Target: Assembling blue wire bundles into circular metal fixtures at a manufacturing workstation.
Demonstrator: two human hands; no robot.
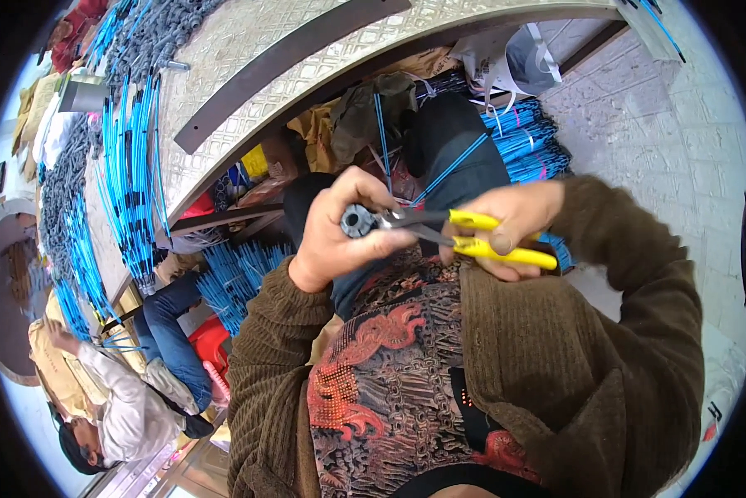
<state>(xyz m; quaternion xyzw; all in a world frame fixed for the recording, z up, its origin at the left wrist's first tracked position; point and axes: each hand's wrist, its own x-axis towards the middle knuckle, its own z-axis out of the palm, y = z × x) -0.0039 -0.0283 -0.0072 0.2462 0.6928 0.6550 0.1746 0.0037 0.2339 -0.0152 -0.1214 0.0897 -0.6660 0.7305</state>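
L fingers (383, 242) are gripping a grey hollow-ended fitting (357, 220); R fingers (506, 238), at its 3 o'clock, are clasping yellow-hdl pliers (522, 256); w/ grip loosening, jaws could be slipping, poss. nipping L thumb (365, 246).

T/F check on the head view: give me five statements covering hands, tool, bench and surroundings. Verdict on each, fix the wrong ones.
1. The right hand grips the pliers. True.
2. The left hand is empty. False: it holds a grey part with a round hole.
3. The pliers have red handles. False: they are yellow.
4. A long dark metal bar lies on the table. True.
5. Nobody else is in view. False: another person in a light top is at the lower left.
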